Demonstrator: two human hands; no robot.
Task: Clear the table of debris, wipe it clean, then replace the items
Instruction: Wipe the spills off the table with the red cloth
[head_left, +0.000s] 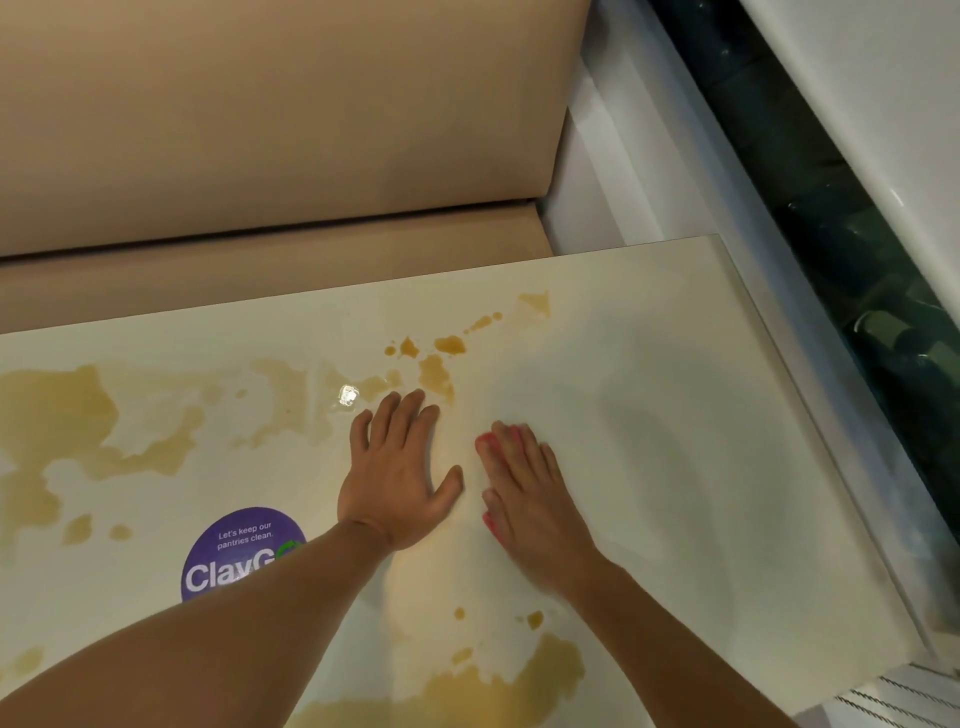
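One purple sticker (244, 553) on the table (649, 415) reads "Let's keep our pantries clean."

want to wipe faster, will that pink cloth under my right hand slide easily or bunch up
The pink cloth looks thin and floppy, lying flat under the right hand, so it may bunch if pushed by the edge. The table looks glossy and wet with brown spills, so it probably slides easily.
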